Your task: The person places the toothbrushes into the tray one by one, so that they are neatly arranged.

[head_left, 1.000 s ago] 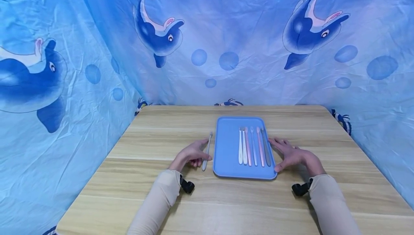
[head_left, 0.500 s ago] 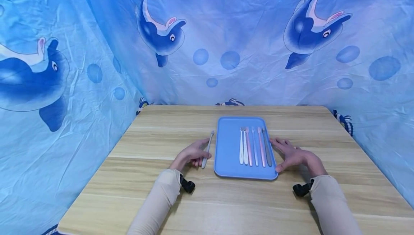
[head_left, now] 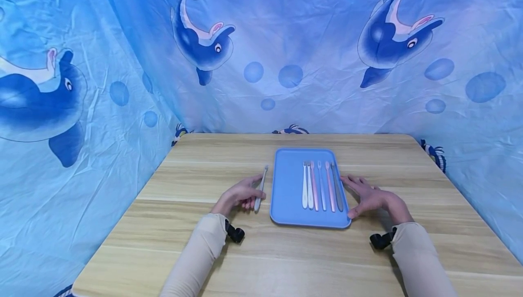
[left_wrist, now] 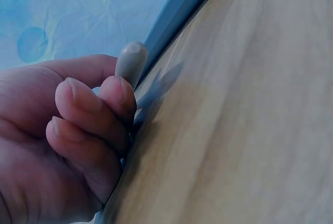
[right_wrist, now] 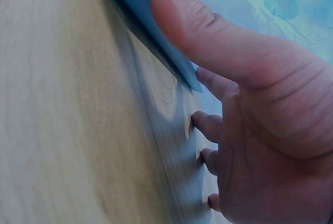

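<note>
Left of the blue tray [head_left: 288, 188], my left hand [head_left: 242, 193] pinches a grey toothbrush [head_left: 263, 180] between thumb and fingers. Its head points away from me, and the rounded handle end [left_wrist: 132, 60] sticks out past my curled fingers in the left wrist view. My right hand [head_left: 369, 198] lies spread at the tray's right side, thumb on its near right corner and fingertips down by the far part of that edge. Inside the tray several toothbrushes lie side by side: two white [head_left: 304, 192], two pink [head_left: 330, 190], one blue [head_left: 322, 190] and one dark grey [head_left: 337, 192].
The tray stands on a wood-grain table [head_left: 286, 260]. Behind and beside the table hang blue curtains [head_left: 318, 101] printed with dolphins. Each wrist wears a black camera mount [head_left: 235, 233] over a pale sleeve [head_left: 196, 256].
My left hand has shifted slightly to the left with the grey toothbrush, away from the tray. The right hand, tray and other toothbrushes stay as they were.
</note>
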A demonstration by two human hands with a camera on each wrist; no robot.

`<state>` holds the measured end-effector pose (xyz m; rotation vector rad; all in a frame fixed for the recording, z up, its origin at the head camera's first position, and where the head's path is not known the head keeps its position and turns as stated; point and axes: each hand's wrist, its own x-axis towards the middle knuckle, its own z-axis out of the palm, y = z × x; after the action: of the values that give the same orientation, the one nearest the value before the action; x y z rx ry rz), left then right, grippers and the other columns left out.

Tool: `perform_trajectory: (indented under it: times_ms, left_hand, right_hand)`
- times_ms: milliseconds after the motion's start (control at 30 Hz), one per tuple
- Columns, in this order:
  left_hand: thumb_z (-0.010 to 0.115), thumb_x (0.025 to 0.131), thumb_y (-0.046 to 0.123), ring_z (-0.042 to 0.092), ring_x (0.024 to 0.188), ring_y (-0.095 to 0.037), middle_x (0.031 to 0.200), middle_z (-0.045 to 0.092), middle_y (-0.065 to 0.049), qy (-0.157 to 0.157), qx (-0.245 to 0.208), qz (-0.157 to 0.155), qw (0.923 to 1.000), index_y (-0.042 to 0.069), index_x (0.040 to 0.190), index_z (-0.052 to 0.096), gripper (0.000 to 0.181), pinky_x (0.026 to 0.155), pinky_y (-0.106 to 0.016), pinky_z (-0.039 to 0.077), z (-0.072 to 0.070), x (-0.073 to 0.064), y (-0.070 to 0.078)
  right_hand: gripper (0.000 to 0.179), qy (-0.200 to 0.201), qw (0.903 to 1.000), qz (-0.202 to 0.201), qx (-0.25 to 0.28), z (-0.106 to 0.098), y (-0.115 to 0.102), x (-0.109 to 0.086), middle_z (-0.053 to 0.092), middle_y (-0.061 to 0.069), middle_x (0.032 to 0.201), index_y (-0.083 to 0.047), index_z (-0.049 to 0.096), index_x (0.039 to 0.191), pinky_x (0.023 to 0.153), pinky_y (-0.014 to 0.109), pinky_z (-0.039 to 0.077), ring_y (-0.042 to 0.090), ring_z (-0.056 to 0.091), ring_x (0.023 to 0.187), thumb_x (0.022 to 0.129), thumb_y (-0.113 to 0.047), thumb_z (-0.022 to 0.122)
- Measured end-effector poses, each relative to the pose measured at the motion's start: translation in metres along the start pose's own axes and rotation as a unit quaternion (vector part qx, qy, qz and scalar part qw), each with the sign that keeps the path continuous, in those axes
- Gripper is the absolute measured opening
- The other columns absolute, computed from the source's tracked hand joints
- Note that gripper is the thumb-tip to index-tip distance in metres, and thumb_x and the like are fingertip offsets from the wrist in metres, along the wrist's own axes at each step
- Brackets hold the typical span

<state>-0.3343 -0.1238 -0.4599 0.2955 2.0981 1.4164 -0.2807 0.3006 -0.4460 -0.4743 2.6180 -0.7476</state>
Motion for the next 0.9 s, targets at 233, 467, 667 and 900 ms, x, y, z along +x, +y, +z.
perform_trajectory:
  times_ms: [233, 467, 667, 900]
  left_hand:
    - [0.066, 0.092, 0.008, 0.047, 0.038, -0.007, 0.053, 0.057, -0.001, 0.003, -0.022, 0.001, 0.9997, 0.017, 0.163, 0.008, 0.092, 0.035, -0.019, 0.038, 0.000, 0.002, 0.000]
    - [0.064, 0.094, 0.011, 0.045, 0.038, -0.007, 0.054, 0.057, -0.001, 0.030, -0.031, 0.021, 0.9989, 0.019, 0.163, 0.010, 0.088, 0.035, -0.019, 0.037, -0.003, 0.004, 0.002]
    - [0.063, 0.096, 0.012, 0.045, 0.037, -0.007, 0.053, 0.057, 0.000, 0.045, -0.044, 0.024, 0.9978, 0.023, 0.163, 0.012, 0.085, 0.035, -0.019, 0.037, -0.004, 0.003, 0.007]
    - [0.062, 0.096, 0.012, 0.045, 0.036, -0.006, 0.050, 0.056, 0.001, 0.042, -0.045, 0.022, 0.9978, 0.022, 0.163, 0.010, 0.085, 0.034, -0.019, 0.037, -0.003, 0.003, 0.011]
  right_hand:
    - [0.125, 0.002, 1.0000, 0.001, -0.002, 0.000, 0.000, -0.001, 0.004, 0.034, 0.163, -0.010, 0.013, 0.161, 0.104, 0.088, 0.002, 0.063, -0.005, 0.146, 0.068, -0.056, 0.084]
    - [0.126, 0.002, 1.0000, 0.002, -0.006, 0.000, 0.000, -0.001, 0.003, 0.034, 0.163, -0.009, 0.013, 0.161, 0.105, 0.087, 0.002, 0.063, -0.005, 0.146, 0.068, -0.057, 0.084]
    - [0.127, 0.004, 0.9999, 0.001, -0.012, -0.001, 0.000, 0.001, 0.004, 0.034, 0.163, -0.010, 0.013, 0.161, 0.106, 0.087, 0.002, 0.063, -0.004, 0.146, 0.067, -0.058, 0.084]
    - [0.127, 0.004, 0.9999, 0.004, -0.012, 0.000, 0.001, 0.001, 0.003, 0.034, 0.164, -0.010, 0.013, 0.161, 0.105, 0.087, 0.002, 0.062, -0.003, 0.146, 0.067, -0.058, 0.085]
